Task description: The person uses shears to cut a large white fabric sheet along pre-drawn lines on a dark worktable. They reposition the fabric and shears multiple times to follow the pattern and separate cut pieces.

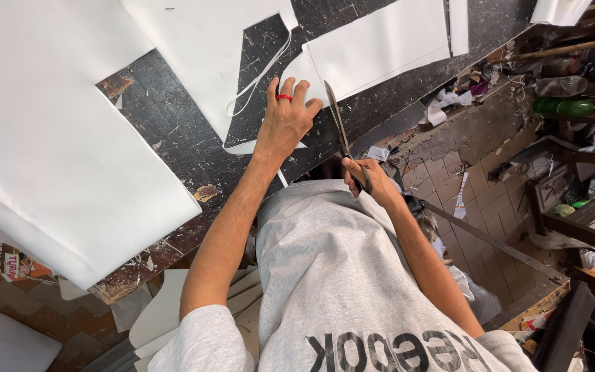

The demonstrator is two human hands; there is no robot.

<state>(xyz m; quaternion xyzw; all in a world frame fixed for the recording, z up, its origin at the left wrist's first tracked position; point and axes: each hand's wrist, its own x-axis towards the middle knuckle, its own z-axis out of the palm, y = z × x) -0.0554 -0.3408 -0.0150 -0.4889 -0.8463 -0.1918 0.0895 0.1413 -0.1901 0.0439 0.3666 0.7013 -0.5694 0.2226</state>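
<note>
Scissors [343, 135] clenched in my right hand [370, 180] at the near edge of the worktable [173, 131], blades pointing away along the white sheet [373, 45]. My left hand [285, 120] lies flat, fingers spread, pinning that sheet's near corner. Farther left, a bigger white sheet [49, 151] overhangs the table edge.

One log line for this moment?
left hand: pressing white sheet | right hand: gripping scissors, blades at sheet edge | dark worktable
</note>
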